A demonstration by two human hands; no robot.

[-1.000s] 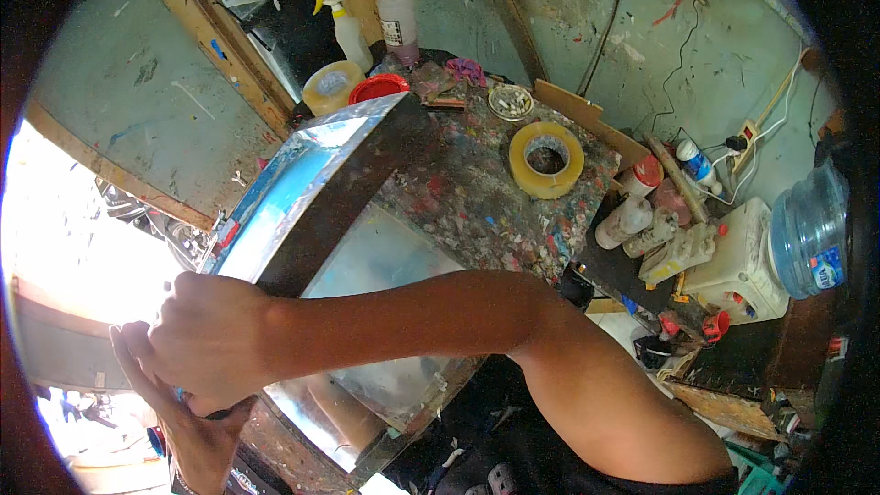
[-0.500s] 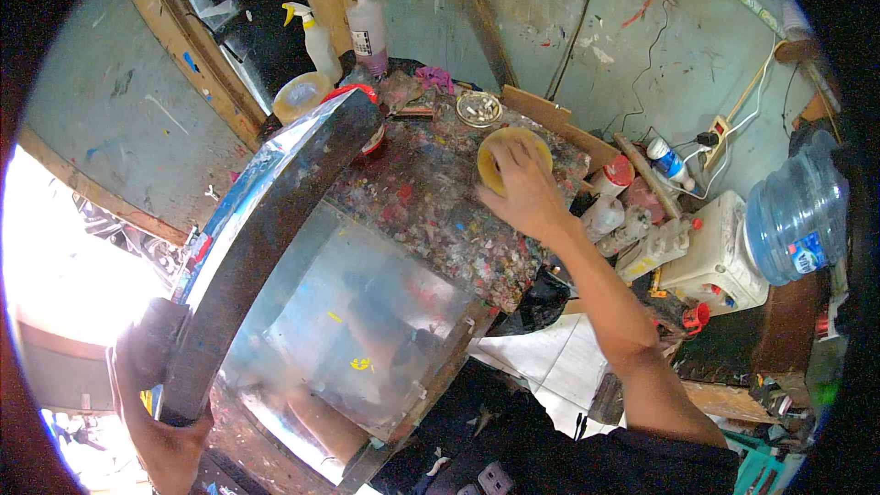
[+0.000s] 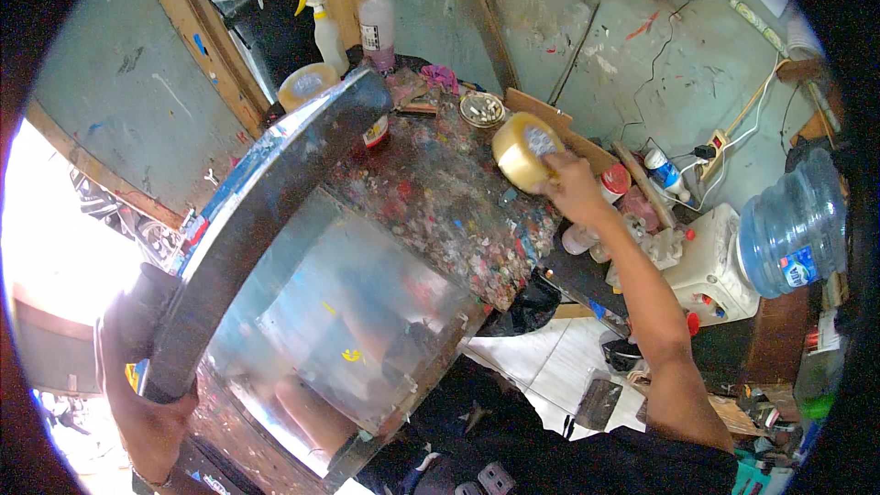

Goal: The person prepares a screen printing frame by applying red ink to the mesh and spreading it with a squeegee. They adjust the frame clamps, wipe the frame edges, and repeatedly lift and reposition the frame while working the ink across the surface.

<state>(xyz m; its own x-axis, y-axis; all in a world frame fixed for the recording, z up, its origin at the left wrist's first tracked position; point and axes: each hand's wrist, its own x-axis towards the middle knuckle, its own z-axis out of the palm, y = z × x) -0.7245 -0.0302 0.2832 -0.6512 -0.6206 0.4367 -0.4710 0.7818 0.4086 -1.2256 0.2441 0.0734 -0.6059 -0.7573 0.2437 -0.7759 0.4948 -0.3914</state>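
Observation:
My right hand [image 3: 579, 191] grips the near right edge of a wide roll of yellowish clear packing tape [image 3: 513, 158]. The roll is tilted up on its side, lifted off the paint-spattered tabletop [image 3: 431, 192]. At the lower left, my left hand [image 3: 147, 426] is closed around the bottom end of a long dark frame [image 3: 252, 211], which stands tilted on edge. Its far side carries a blue and white surface, seen only as a thin strip. Beside the frame lies a shiny, see-through sheet [image 3: 339, 302] with small yellow marks.
A second tape roll [image 3: 308, 84], a spray bottle [image 3: 327, 41] and a pinkish bottle [image 3: 378, 32] stand at the back. Behind the tape sits a tin of cigarette butts [image 3: 482, 109]. Right of the table are a white jerrycan [image 3: 710, 266] and a blue water jug [image 3: 793, 229].
The tape roll lay flat under my right hand; now it is gripped at its edge and tipped up, a little farther right. The frame has shifted slightly in my left hand.

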